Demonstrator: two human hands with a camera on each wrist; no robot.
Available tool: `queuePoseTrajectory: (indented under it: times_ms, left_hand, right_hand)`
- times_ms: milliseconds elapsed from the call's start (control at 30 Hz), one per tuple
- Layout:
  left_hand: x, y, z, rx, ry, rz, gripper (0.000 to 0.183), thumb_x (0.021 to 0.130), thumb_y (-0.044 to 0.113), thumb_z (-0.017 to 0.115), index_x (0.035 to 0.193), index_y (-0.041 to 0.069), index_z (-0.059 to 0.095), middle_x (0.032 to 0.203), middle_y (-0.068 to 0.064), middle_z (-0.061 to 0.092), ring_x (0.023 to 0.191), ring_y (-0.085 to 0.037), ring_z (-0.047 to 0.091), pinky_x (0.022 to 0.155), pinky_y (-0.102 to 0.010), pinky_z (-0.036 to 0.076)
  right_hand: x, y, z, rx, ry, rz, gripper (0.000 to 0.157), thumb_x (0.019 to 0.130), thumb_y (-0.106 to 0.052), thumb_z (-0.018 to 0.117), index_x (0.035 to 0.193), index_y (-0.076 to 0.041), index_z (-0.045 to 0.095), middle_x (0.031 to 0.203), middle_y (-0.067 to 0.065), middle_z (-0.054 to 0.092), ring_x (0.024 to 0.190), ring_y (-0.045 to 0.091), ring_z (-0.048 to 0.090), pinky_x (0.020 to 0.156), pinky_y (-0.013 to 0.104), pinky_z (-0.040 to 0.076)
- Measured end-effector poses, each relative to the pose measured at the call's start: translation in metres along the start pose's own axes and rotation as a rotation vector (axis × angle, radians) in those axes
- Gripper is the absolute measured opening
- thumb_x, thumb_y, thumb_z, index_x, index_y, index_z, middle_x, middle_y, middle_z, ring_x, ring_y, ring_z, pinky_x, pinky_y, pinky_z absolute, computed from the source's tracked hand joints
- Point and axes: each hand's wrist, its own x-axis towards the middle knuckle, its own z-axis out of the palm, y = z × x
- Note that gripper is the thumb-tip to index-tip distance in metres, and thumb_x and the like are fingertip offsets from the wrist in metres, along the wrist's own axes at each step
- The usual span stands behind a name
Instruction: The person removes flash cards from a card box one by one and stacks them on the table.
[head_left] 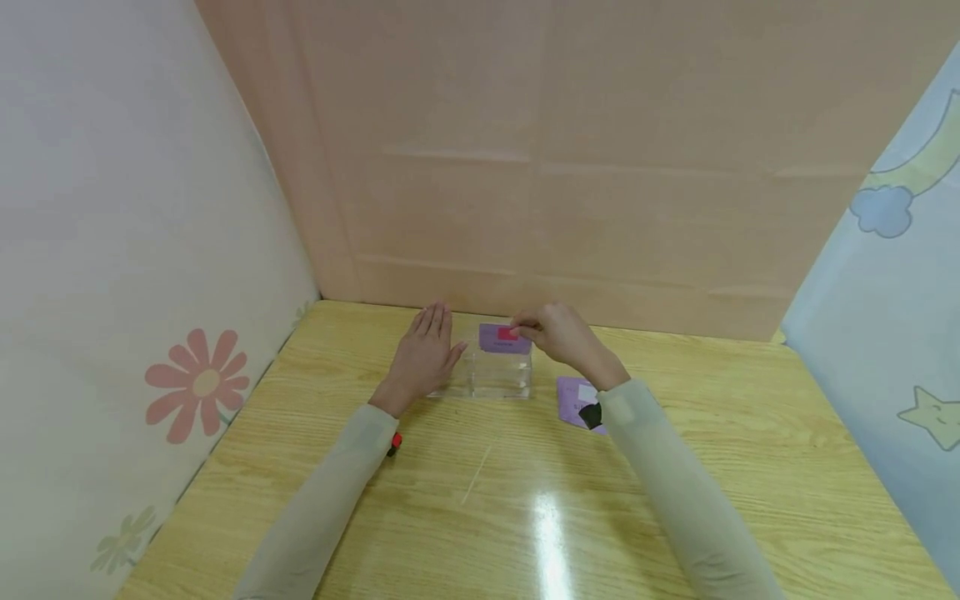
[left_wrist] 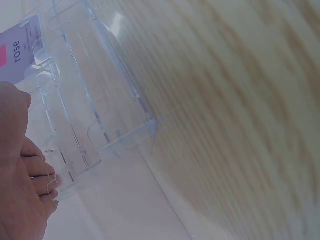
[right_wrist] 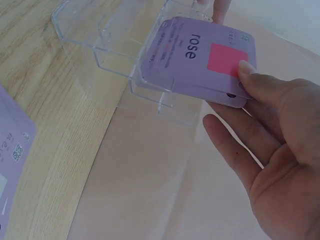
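Observation:
My right hand [head_left: 566, 337] pinches a purple card [right_wrist: 200, 82] with the word "rose" and a pink square, thumb on its front. A second purple edge shows behind that card in the right wrist view. The card's lower part sits in the rear slot of a clear plastic tiered holder [head_left: 501, 383], on the right half. My left hand [head_left: 429, 358] lies over the holder's left side with straight fingers. In the left wrist view its fingertips [left_wrist: 46, 185] are right at the holder's clear edge.
Another purple card [head_left: 568, 396] with a white square lies on the wooden table [head_left: 465, 533], partly under the right wrist. A brown paper sheet [head_left: 562, 208] rises behind the holder. Patterned cloth walls [head_left: 150, 208] stand at both sides.

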Motion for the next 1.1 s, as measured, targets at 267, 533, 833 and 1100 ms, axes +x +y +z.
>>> queuePoseTrajectory:
  times_ms: [267, 533, 833, 1100]
  left_hand:
    - [0.0, 0.001, -0.001, -0.009, 0.006, -0.001, 0.074, 0.114, 0.046, 0.035, 0.162, -0.01, 0.025, 0.171, -0.027, 0.024, 0.162, -0.037, 0.026, 0.135, -0.048, 0.022]
    - [0.001, 0.0, -0.002, -0.011, 0.008, 0.003, 0.074, 0.114, 0.045, 0.035, 0.162, -0.011, 0.026, 0.17, -0.028, 0.026, 0.162, -0.037, 0.026, 0.135, -0.048, 0.022]
    - [0.003, -0.001, 0.001, 0.011, 0.022, 0.009, 0.075, 0.114, 0.046, 0.035, 0.162, -0.011, 0.026, 0.169, -0.028, 0.029, 0.161, -0.037, 0.027, 0.134, -0.048, 0.023]
    - [0.003, 0.001, 0.003, 0.001, 0.031, 0.007, 0.075, 0.114, 0.046, 0.035, 0.162, -0.011, 0.025, 0.168, -0.028, 0.033, 0.161, -0.038, 0.029, 0.134, -0.048, 0.024]
  right_hand:
    - [0.001, 0.001, 0.001, -0.016, 0.037, -0.034, 0.016, 0.1, -0.017, 0.072, 0.11, -0.008, 0.082, 0.105, 0.009, 0.083, 0.091, 0.022, 0.079, 0.082, 0.041, 0.065]
    - [0.002, -0.002, -0.007, 0.032, 0.053, -0.017, 0.017, 0.101, -0.016, 0.07, 0.111, -0.006, 0.081, 0.108, 0.011, 0.082, 0.101, 0.028, 0.079, 0.089, 0.046, 0.065]
    - [-0.002, -0.006, -0.014, 0.154, 0.069, 0.07, 0.023, 0.106, -0.013, 0.062, 0.12, -0.004, 0.078, 0.118, 0.015, 0.079, 0.11, 0.032, 0.076, 0.095, 0.049, 0.063]
    - [-0.009, -0.007, -0.017, 0.156, 0.099, 0.116, 0.025, 0.106, -0.014, 0.063, 0.123, -0.002, 0.076, 0.119, 0.017, 0.079, 0.11, 0.033, 0.077, 0.09, 0.048, 0.063]
